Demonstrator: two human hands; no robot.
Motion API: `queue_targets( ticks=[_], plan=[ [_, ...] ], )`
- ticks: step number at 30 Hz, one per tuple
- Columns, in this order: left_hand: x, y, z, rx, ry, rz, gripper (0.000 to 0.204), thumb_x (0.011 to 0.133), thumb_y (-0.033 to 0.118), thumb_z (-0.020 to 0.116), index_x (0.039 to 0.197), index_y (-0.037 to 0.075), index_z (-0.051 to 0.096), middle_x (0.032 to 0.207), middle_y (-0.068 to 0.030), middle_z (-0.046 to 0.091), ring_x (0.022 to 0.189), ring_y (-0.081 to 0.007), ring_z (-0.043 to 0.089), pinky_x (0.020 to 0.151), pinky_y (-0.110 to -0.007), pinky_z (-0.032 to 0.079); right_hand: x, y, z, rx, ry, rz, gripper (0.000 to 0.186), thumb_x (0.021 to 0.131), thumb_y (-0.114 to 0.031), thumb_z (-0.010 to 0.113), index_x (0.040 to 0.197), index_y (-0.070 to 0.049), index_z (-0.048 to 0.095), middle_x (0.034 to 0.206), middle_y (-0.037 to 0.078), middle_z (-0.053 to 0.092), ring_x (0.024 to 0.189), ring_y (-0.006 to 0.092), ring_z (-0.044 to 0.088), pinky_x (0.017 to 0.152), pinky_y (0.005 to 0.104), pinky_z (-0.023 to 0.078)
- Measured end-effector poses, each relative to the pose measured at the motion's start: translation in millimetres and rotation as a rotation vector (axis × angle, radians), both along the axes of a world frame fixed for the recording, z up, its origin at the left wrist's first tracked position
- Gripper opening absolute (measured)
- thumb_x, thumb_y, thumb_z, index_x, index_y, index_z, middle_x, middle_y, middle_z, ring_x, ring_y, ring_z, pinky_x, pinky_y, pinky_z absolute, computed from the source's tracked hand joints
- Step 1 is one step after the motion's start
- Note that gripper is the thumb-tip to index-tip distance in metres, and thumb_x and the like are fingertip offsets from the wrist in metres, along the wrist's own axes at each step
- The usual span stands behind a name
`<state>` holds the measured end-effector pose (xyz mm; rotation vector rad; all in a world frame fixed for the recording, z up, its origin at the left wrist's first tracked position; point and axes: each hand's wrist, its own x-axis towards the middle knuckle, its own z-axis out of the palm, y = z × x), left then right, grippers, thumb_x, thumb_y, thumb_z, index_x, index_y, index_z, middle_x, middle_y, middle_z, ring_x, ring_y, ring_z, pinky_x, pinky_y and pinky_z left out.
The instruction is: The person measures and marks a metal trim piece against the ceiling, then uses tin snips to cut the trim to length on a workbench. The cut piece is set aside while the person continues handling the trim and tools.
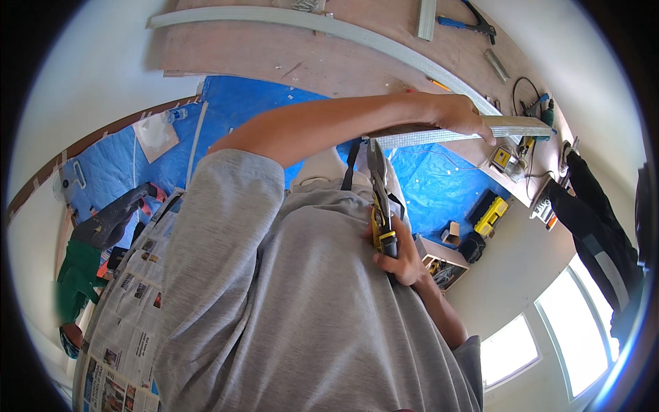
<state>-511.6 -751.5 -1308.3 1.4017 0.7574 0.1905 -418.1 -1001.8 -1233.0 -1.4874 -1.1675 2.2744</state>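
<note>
My left arm reaches across in front of me, and my left hand (454, 114) is closed over a silvery metal channel (511, 126). The channel runs rightward from in front of my waist over the board's edge. My right hand (403, 255) is wrapped round the yellow and black handles of tin snips (379, 180), held upright against my grey shirt. Their metal jaws point away from me and reach the channel's near left end. Whether the blades touch or bite the metal I cannot tell.
A wooden board (274, 55) carries a long metal strip (336, 27), a rivet gun (473, 20) and a pencil (440, 85). Blue sheeting (432, 178) covers the floor, with a yellow toolbox (491, 216). People are at left (79, 268) and right (590, 213).
</note>
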Motion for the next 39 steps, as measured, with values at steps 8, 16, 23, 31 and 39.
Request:
queue_targets(
  ticks=[8,16,23,31,39],
  plan=[
    [-4,0,-13,-0.066,0.037,-0.012,0.087,0.084,0.067,0.068,0.132,-0.006,0.067,0.124,-0.0276,0.069,0.116,-0.0372,0.064,0.099,-0.04,0.049,-8,4,35,-0.091,-0.253,0.094,0.096,0.083,-0.02,0.071,0.163,0.002,0.023,0.144,0.021,0.056,0.136,0.0331,0.053,0.117,0.0409,0.034],
    [-3,-4,-29,-0.077,0.01,-0.017,0.083,0.089,0.067,0.063,0.131,-0.005,0.068,0.126,-0.0297,0.068,0.116,-0.036,0.063,0.1,-0.039,0.048,-24,5,40,0.058,-0.383,0.175,0.093,0.084,-0.023,0.072,0.161,0.003,0.025,0.142,0.031,0.057,0.136,0.0408,0.053,0.114,0.0428,0.038],
    [-8,-3,-36,-0.009,-0.058,0.033,0.073,0.095,0.062,0.059,0.13,-0.001,0.07,0.127,-0.0289,0.068,0.113,-0.0332,0.064,0.1,-0.036,0.045,-24,17,31,0.033,-0.377,0.206,0.085,0.078,-0.018,0.071,0.153,0.002,0.038,0.123,0.025,0.064,0.119,0.0396,0.061,0.107,0.0426,0.043],
    [-26,28,-8,0.08,-0.166,0.118,0.063,0.097,0.056,0.06,0.125,0.001,0.074,0.117,-0.0238,0.073,0.101,-0.0263,0.067,0.092,-0.029,0.047,-24,30,22,0.074,-0.335,0.189,0.056,0.076,-0.017,0.069,0.126,0.002,0.053,0.101,0.018,0.066,0.099,0.0333,0.063,0.093,0.0425,0.048],
    [-18,35,-14,0.048,-0.121,0.093,0.063,0.098,0.056,0.06,0.124,0.001,0.074,0.119,-0.0247,0.073,0.101,-0.0266,0.067,0.093,-0.03,0.047,-26,29,3,0.164,-0.271,0.126,0.045,0.076,-0.017,0.069,0.115,-0.002,0.054,0.092,0.014,0.064,0.089,0.0318,0.064,0.084,0.0422,0.049]
  ],
)
